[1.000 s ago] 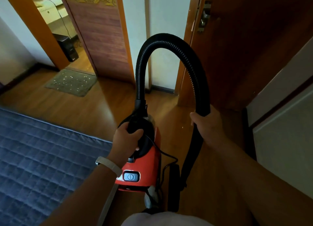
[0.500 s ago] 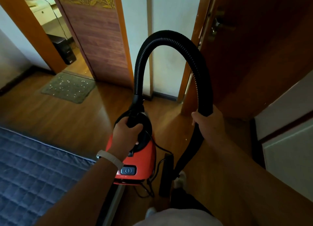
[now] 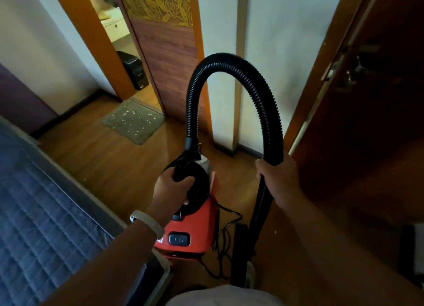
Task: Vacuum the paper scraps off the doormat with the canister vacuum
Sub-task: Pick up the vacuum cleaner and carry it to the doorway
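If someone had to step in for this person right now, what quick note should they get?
Left hand: closed on the carry handle of the red canister vacuum.
Right hand: wrapped around the black hose, which arches up from the canister.
Doormat: ahead to the left by the open doorway, paper scraps scattered on it.
Done: vacuum picked up and in hand.
Left: carry it to the mat, put the nozzle to work, suck up every scrap.

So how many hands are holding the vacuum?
2. The left hand grips the handle on top of the red vacuum. The right hand holds the black hose on its right side.
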